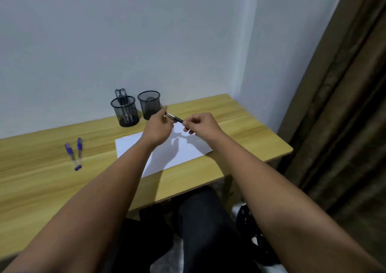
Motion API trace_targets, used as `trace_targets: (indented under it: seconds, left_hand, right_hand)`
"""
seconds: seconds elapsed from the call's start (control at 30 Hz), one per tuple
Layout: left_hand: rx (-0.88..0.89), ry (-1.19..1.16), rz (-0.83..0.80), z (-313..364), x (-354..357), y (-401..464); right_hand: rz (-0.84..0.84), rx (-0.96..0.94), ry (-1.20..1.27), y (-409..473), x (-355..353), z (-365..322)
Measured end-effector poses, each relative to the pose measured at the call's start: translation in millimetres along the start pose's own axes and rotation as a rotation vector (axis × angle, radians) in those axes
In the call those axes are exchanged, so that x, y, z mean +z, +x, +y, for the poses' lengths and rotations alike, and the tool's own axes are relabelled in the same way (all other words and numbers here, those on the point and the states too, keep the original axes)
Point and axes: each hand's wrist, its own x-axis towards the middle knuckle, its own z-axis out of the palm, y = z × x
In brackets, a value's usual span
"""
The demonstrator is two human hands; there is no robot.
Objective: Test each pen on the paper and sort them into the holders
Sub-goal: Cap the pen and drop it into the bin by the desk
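You've got a dark pen (175, 118) held up over the far edge of the paper (188, 149), your left hand (158, 126) pinching the clip end, your right hand (201, 125) curled round the other end; behind the paper sit two mesh holders, the left holder (125, 114) with pens in it, the right holder (149, 104) looking bare; two blue pens (74, 153) lie well left of the paper on the desk (240, 130).

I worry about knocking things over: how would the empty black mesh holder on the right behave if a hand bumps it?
The empty black wire-mesh holder is probably light: thin mesh, nothing visibly weighing it down. Being taller than wide, it could tip or slide on the smooth wooden table, then roll on its round side.
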Motion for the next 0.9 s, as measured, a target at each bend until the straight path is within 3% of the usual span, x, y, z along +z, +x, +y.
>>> trace_targets:
  seconds: [0.13, 0.27, 0.37, 0.47, 0.6, 0.77, 0.9]
  left_hand:
    - [0.155, 0.345, -0.065, 19, 86, 10]
    - [0.315, 0.541, -0.229, 38, 166, 13]
    - [0.469, 0.638, -0.34, 47, 212, 12]
    - [0.538, 0.756, -0.382, 51, 246, 13]
    - [0.511, 0.84, -0.381, 41, 270, 11]
    - [0.511, 0.838, -0.342, 36, 274, 11]
    - [0.521, 0.825, -0.326, 35, 275, 11]
  right_hand:
    - [0.309, 0.002, -0.186, -9, -69, 26]
    - [0.623, 0.073, -0.276, -32, -151, 68]
    - [0.864, 0.127, -0.25, -63, -197, 108]
    - [1.001, 0.292, -0.205, -96, -223, 154]
    - [1.043, 0.537, -0.123, -136, -226, 214]
    - [0.935, 0.755, -0.092, -174, -200, 259]
    - [0.817, 0.931, -0.221, -179, -191, 278]
